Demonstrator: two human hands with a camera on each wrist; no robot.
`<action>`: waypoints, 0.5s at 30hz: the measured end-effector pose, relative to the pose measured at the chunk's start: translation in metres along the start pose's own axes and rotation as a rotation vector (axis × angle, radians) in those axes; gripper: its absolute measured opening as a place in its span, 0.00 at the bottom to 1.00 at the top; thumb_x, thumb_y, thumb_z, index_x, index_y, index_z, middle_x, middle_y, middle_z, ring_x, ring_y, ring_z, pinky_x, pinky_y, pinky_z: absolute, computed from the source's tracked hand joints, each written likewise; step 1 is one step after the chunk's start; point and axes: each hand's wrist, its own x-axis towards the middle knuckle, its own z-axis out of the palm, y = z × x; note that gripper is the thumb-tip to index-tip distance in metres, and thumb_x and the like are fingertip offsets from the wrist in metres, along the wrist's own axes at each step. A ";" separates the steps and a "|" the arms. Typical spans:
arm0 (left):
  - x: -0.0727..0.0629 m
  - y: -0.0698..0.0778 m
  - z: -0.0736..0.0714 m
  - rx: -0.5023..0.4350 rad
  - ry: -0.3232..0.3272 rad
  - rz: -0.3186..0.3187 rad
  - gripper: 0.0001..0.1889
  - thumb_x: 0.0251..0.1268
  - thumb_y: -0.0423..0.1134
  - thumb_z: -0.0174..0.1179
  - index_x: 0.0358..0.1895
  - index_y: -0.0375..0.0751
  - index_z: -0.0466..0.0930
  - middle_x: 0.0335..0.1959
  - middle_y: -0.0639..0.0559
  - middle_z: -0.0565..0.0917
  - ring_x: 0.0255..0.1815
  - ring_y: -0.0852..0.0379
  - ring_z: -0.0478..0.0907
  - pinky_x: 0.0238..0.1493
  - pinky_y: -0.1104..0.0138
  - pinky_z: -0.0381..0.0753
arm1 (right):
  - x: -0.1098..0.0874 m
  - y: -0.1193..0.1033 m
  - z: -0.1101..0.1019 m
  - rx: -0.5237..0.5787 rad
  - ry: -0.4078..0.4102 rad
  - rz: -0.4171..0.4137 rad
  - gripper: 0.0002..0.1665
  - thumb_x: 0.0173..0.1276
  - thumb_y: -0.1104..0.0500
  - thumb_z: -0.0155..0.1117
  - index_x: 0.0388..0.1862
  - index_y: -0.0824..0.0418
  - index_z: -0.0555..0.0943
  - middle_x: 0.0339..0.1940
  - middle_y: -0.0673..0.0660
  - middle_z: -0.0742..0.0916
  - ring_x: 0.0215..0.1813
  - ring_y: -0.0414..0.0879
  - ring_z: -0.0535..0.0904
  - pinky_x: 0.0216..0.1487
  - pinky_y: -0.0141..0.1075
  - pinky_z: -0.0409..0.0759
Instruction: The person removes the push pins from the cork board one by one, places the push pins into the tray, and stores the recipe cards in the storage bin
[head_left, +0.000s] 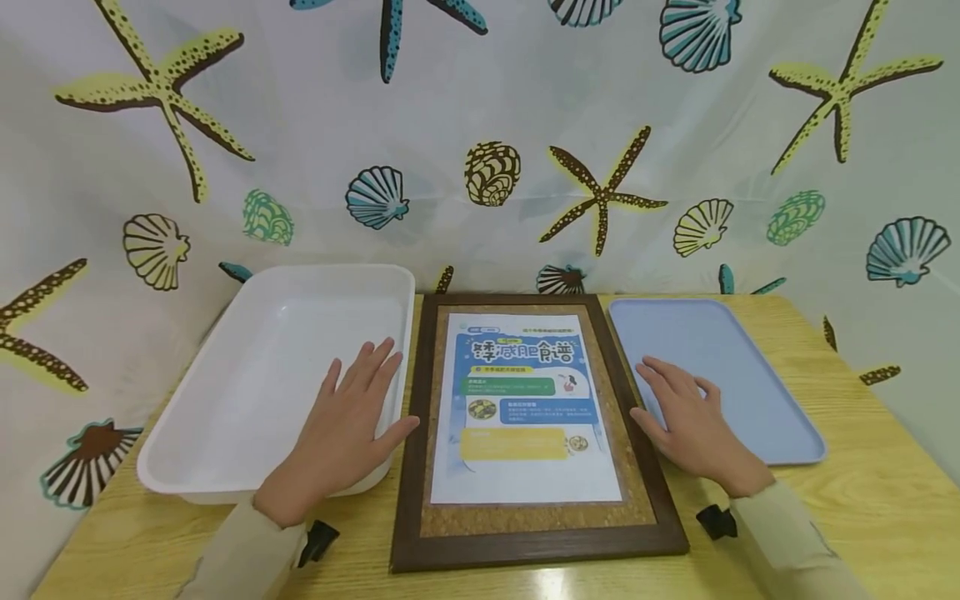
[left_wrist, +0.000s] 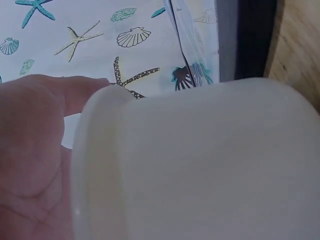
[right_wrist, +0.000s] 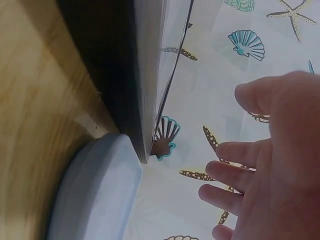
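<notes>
My left hand (head_left: 337, 429) is spread flat over the right side of a deep white plastic basin (head_left: 225, 400), fingers straight and holding nothing. In the left wrist view the thumb lies near the basin's rim (left_wrist: 82, 175); whether it touches is unclear. Between the hands lies a brown-framed cork board (head_left: 525, 546) bearing a printed sheet (head_left: 525, 487) with blue, green and yellow blocks and Chinese text. Above the seam between the board and a light blue tray (head_left: 712, 333), my right hand (head_left: 693, 429) hovers with relaxed fingers. The right wrist view shows its palm holding nothing, apart from the tray (right_wrist: 105, 195).
All three items lie side by side on a wood-grain table (head_left: 885, 467). A white curtain (head_left: 450, 100) printed with shells and starfish hangs behind them. Small black devices, one (head_left: 318, 543) at the left wrist and another (head_left: 717, 522) at the right, stick out below the sleeves.
</notes>
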 end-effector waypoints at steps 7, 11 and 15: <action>0.002 0.002 0.006 -0.004 -0.044 -0.006 0.39 0.64 0.51 0.60 0.72 0.32 0.58 0.76 0.36 0.56 0.76 0.36 0.50 0.71 0.37 0.47 | 0.004 -0.002 0.004 -0.004 -0.032 0.005 0.31 0.71 0.55 0.59 0.68 0.67 0.67 0.68 0.66 0.72 0.66 0.63 0.67 0.57 0.62 0.60; 0.006 0.003 0.008 0.002 -0.038 0.007 0.38 0.64 0.51 0.60 0.71 0.30 0.60 0.75 0.36 0.57 0.76 0.36 0.51 0.70 0.37 0.50 | 0.009 -0.003 0.004 0.008 -0.044 -0.002 0.30 0.71 0.54 0.58 0.68 0.67 0.67 0.67 0.66 0.72 0.67 0.62 0.67 0.56 0.62 0.62; 0.010 0.006 0.011 -0.004 -0.036 0.013 0.37 0.64 0.50 0.60 0.70 0.30 0.62 0.74 0.36 0.58 0.75 0.36 0.52 0.70 0.37 0.50 | 0.015 -0.007 0.005 0.034 -0.076 0.005 0.31 0.73 0.53 0.57 0.69 0.66 0.66 0.68 0.66 0.71 0.68 0.62 0.65 0.57 0.62 0.61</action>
